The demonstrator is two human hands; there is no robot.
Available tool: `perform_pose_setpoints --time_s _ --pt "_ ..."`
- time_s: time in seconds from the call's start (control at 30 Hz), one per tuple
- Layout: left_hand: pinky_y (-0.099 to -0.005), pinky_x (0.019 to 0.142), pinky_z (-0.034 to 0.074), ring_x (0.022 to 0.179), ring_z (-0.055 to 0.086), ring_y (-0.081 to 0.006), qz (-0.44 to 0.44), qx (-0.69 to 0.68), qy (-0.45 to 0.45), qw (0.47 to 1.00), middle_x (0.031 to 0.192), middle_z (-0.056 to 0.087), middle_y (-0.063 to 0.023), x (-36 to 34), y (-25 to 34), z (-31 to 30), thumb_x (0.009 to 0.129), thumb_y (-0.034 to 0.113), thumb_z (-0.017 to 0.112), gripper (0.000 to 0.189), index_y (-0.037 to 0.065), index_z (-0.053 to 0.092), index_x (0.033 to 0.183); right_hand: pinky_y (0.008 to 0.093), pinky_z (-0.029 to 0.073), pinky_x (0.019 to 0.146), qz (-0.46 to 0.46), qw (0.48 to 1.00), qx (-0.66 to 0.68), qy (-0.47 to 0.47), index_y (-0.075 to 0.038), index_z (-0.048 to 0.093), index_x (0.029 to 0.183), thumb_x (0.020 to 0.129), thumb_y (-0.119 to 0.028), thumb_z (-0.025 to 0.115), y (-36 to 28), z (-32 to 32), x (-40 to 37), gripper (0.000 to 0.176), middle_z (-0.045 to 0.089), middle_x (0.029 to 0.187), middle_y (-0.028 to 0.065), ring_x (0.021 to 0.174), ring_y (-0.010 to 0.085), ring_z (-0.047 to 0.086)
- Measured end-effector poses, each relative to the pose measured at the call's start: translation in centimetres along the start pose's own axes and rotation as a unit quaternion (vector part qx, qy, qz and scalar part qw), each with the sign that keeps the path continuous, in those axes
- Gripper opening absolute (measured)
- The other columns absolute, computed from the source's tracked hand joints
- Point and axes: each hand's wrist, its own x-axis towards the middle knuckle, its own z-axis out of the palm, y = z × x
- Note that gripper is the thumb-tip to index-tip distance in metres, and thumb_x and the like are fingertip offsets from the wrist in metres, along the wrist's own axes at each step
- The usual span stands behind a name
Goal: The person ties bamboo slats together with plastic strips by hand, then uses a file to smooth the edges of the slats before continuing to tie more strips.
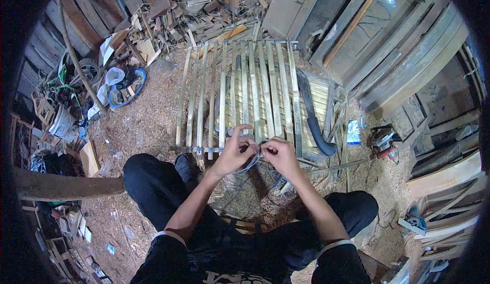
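A panel of narrow, pale wooden slats (223,97) lies in front of me, its slats held by a crosspiece along each end. My left hand (238,152) is at the panel's near edge, thumb and fingers pinched together on a thin grey cord (247,168). Close beside it, my right hand (280,155) pinches the same cord between thumb and forefinger. A loop of the cord hangs below both hands, and the part between the fingertips is largely hidden. Under the panel's right side shows a dark curved tube (317,131).
Wood offcuts (171,21) are heaped at the back wall. A blue-rimmed basin (138,87) sits at left. Right of the panel are a power tool (386,149) and leaning boards (388,54). A plank (66,184) juts in near my left knee. Wood shavings cover the ground.
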Motion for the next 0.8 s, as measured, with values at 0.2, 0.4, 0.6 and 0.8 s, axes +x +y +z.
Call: perform_pose_setpoints --time_s 0.2,0.4,0.6,0.8 --pt "-0.0417 0.105 0.040 0.096 0.069 -0.0200 -0.008 0.114 -0.004 0.993 0.099 0.075 -0.0114 -0.3 -0.8 0.1 0.094 0.005 0.058 0.068 0.006 0.028 0.155 0.0357 0.054 0.074 -0.040 0.996 0.042 0.063 0.002 0.068 0.089 0.080 0.004 0.074 0.1 0.6 -0.1 0.011 0.067 0.090 0.0139 0.084 0.0281 0.069" --pt "-0.0437 0.108 0.038 0.102 0.070 -0.0187 0.012 0.139 0.011 0.990 0.109 0.076 -0.0129 -0.1 -1.3 0.1 0.095 0.007 0.061 0.074 0.008 0.024 0.159 0.0341 0.055 0.079 -0.085 0.993 0.056 0.062 0.004 0.070 0.093 0.080 0.007 0.074 0.7 0.7 -0.2 0.014 0.071 0.100 0.0133 0.090 0.0262 0.071" --pt "-0.0334 0.092 0.052 0.101 0.068 -0.0154 -0.016 -0.078 0.039 0.996 0.112 0.074 -0.0157 0.2 -1.1 0.6 0.097 0.002 0.063 0.073 0.002 0.023 0.158 0.0351 0.056 0.083 -0.101 0.993 0.057 0.030 0.002 0.072 0.096 0.083 0.003 0.076 0.7 0.3 -0.5 0.013 0.071 0.103 0.0145 0.097 0.0273 0.071" --pt "-0.0329 0.091 0.053 0.098 0.066 -0.0169 -0.009 -0.058 0.034 0.998 0.108 0.071 -0.0113 0.5 -1.6 0.4 0.094 0.004 0.072 0.067 0.001 0.033 0.149 0.0359 0.057 0.085 -0.106 0.994 0.033 0.019 0.002 0.071 0.098 0.085 0.003 0.075 0.8 0.3 -1.0 0.014 0.071 0.107 0.0140 0.099 0.0275 0.071"
